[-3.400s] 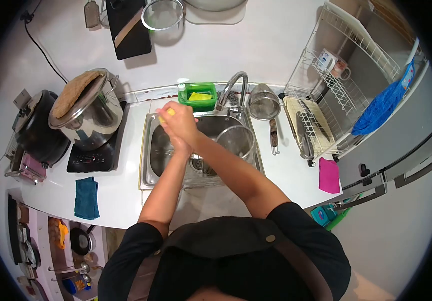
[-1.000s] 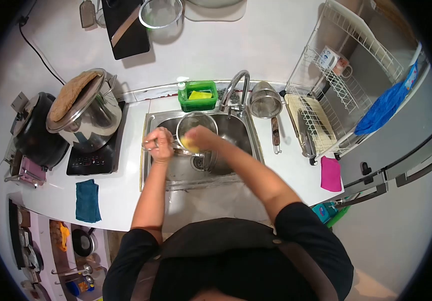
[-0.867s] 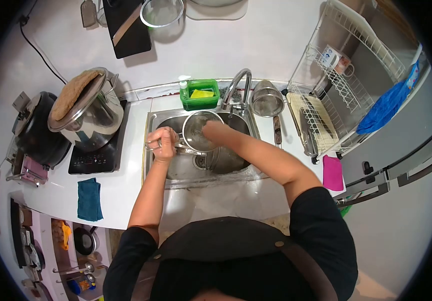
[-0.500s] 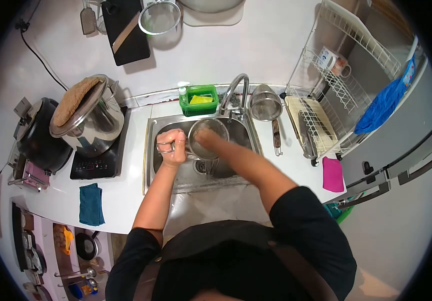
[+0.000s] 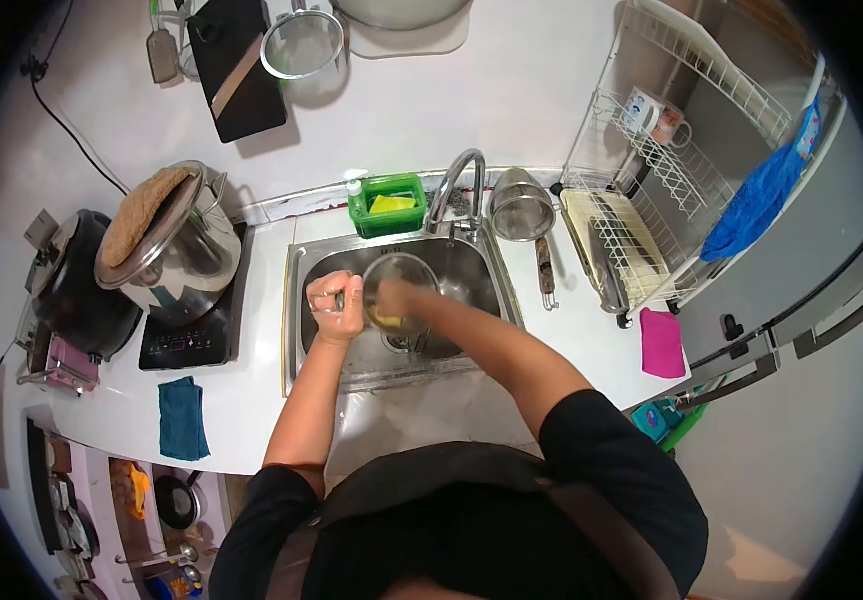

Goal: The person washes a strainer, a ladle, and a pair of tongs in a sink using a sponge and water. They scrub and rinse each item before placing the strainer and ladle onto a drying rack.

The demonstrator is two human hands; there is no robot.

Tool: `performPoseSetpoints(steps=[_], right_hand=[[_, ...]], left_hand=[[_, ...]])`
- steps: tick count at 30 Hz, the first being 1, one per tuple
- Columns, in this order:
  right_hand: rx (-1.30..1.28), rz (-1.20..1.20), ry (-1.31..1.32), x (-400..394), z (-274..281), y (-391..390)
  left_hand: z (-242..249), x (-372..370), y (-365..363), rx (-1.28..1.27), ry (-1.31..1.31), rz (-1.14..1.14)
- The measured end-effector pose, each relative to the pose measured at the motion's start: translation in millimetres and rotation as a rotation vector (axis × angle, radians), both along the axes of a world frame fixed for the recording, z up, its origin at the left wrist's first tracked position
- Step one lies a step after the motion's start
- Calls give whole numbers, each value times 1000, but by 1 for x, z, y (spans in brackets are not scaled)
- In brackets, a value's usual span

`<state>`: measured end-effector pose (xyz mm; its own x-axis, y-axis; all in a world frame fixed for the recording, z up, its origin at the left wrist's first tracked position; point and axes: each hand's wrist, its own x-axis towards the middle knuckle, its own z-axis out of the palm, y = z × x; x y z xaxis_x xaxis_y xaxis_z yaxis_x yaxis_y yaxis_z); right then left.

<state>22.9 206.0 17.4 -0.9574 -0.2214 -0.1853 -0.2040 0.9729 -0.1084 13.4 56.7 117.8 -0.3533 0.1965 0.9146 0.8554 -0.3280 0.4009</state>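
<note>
Over the steel sink (image 5: 351,382), my left hand (image 5: 337,306) is wrapped round the wire handle of a round mesh strainer (image 5: 413,268). My right hand (image 5: 393,300) reaches inside the strainer's rim; its fingers are blurred and partly hidden. Something yellow (image 5: 388,320) shows at the bottom of the strainer, by my right hand; whether it is held is unclear. The curved faucet (image 5: 465,160) stands behind the sink. A green tray (image 5: 387,222) with a yellow sponge (image 5: 392,203) sits at the sink's back edge.
Left are a large steel pot (image 5: 189,262) on a black induction cooker (image 5: 183,346), a black pot (image 5: 91,300) and a teal cloth (image 5: 182,420). Right of the sink are another strainer (image 5: 521,212), a white wire rack (image 5: 666,165) and a pink cloth (image 5: 662,343).
The view has shifted slightly. The strainer and both hands remain over the sink, with my right hand lower and further left in the strainer. Yellow now shows beside it.
</note>
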Motion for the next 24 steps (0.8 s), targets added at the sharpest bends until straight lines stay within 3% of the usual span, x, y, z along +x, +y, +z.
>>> performPoseSetpoints(steps=[2, 3, 4, 6, 7, 8, 9, 10, 12, 14, 16, 17, 18, 19, 20, 22, 24], right_hand=[[-332, -256, 214, 10, 29, 1], [-411, -161, 433, 4, 20, 5], [-418, -160, 428, 9, 18, 2], [-328, 215, 220, 24, 19, 5], [20, 179, 19, 26, 24, 11], [26, 180, 20, 28, 36, 19], [184, 156, 128, 32, 48, 28], [338, 129, 232, 33, 55, 34], [360, 169, 357, 21, 30, 47], [389, 218, 488, 18, 16, 41], [257, -103, 64, 23, 7, 14], [259, -104, 71, 27, 4, 5], [-94, -65, 175, 32, 2, -3], [-446, -23, 274, 35, 5, -5], [-442, -23, 272, 41, 22, -8], [-694, -263, 803, 56, 64, -12], [-1151, -493, 823, 81, 100, -6]], left_hand=[[-2, -11, -5, -86, 107, 28], [-2, -15, -6, -99, 173, 48], [-3, -18, -6, -112, 240, 64], [-2, -25, -9, -52, 302, 161], [-8, -32, -8, 6, 458, 313], [-10, -35, -7, 67, 611, 469], [-18, -28, -10, -40, -39, -101], [-19, -27, -9, -43, -44, -104], [-18, -28, -6, -90, -284, -321], [0, -17, -6, -197, -156, -236], [6, -16, -1, -61, 89, -101], [6, -19, 2, 54, 287, 132], [-7, -29, 2, 59, 292, 131], [-32, -45, 0, 44, 5, 127], [-36, -51, -5, 25, -287, 123], [-31, -63, -15, 334, -632, 3], [-24, -77, -37, 470, -794, -54]])
